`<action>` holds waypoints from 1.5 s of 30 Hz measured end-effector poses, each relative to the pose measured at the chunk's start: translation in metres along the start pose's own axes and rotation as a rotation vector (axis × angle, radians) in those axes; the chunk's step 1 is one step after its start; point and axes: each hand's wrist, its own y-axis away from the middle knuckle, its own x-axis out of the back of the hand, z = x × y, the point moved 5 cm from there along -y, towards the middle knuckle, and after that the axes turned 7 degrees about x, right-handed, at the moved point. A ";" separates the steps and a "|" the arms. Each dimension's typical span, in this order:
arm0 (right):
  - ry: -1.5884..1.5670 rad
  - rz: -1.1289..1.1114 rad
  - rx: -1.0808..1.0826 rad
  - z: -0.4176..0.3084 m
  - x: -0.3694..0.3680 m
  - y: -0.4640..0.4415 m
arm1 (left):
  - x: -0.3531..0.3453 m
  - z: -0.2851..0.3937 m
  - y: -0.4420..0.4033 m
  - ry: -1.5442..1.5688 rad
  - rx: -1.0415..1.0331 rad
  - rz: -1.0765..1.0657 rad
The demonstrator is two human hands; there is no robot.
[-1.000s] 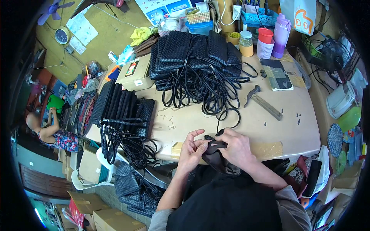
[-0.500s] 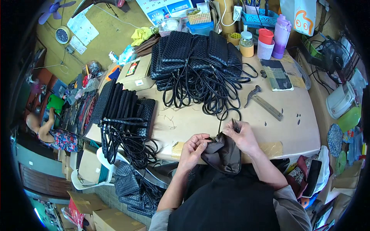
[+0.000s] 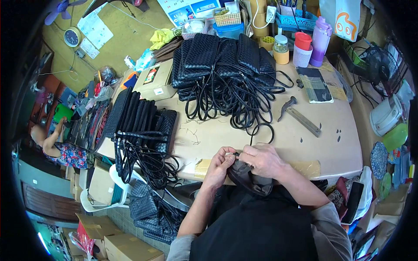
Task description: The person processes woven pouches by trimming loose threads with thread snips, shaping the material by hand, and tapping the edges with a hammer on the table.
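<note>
At the table's near edge, my left hand [image 3: 219, 166] pinches the upper left rim of a dark pouch [image 3: 249, 179] whose brownish lining shows. Close beside it, my right hand [image 3: 262, 161] is closed over the same rim, its fingertips near those of the left. What lies under the right fingers is hidden. From the pouch a thin black strap [image 3: 262, 124] loops up onto the tabletop. Beyond it is a large pile of black woven-pattern pouches [image 3: 204, 54] with tangled straps. To the left stands a row of similar pouches [image 3: 141, 115] with zips and straps.
A hammer [image 3: 302, 119] and a dark taped notebook [image 3: 314, 85] lie on the right of the table [image 3: 209, 145]. Behind stand a purple bottle [image 3: 320, 41], a red cup [image 3: 302, 41] and a jar [image 3: 280, 48]. A person [image 3: 56, 145] is at far left.
My right hand has moved left and down, closer to my left hand at the pouch rim. A dark pointed bit above my right fingers no longer shows. The view has shifted slightly.
</note>
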 end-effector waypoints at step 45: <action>-0.654 0.372 -0.754 0.017 0.006 0.027 | -0.007 -0.002 0.009 -0.354 -0.350 0.264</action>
